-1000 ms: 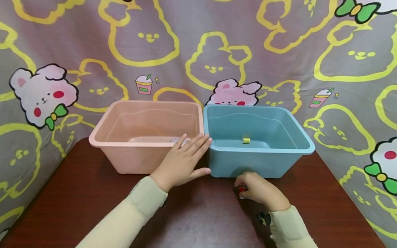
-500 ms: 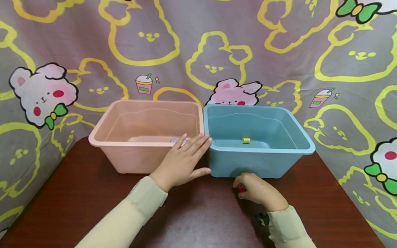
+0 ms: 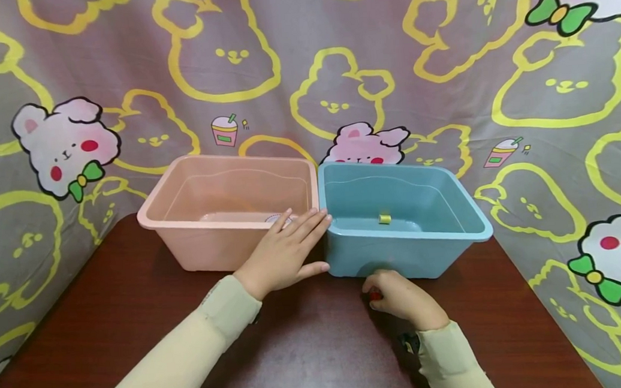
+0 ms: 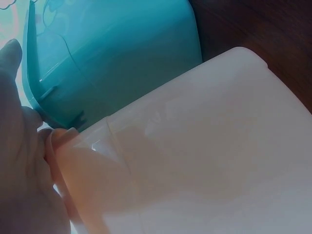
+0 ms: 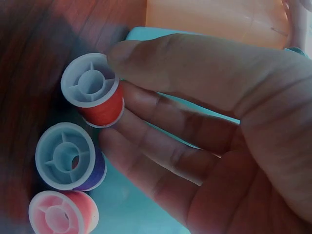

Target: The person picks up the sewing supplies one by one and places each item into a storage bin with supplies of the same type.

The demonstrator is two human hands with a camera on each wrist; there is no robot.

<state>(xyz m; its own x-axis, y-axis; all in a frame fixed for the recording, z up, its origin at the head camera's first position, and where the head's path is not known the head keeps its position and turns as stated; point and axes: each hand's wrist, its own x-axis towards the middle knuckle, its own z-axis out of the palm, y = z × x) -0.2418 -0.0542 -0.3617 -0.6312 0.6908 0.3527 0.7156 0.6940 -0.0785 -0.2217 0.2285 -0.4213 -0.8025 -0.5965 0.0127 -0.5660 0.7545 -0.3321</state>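
Right wrist view: red spool (image 5: 100,101) in a pinch, two neighbours close by

Item, right hand (image 3: 405,297): thumb and fingers curled, gripping the red spool just in front of the blue bin (image 3: 401,252). Whether spool has left table cannot be told.
Item, purple spool (image 5: 87,161) and pink spool (image 5: 82,208): in a row beside the red one.
Item, left hand (image 3: 284,253): fingers extended across the near rim of the pink bin (image 3: 200,247), tips reaching the blue bin's rim.
Item, small yellow cylinder (image 3: 385,219): on the blue bin's floor.

Risks, as judged: thumb sits near the spool's edge, so a smooth flange could slip. A fingertip lies close to the purple spool; a sideways sweep could knock it into the pink one, and round forms may roll. A low lift could clip the blue bin's wall; left-hand pressure could shift either bin.

Surface: table (image 3: 322,361), reddish-brown wood grain, dark, with a pale glare patch on the near side.
Room: grey cloth backdrop (image 3: 262,116) behind and at both sides, printed with yellow animal outlines, white rabbit heads, green bows and drink cups.
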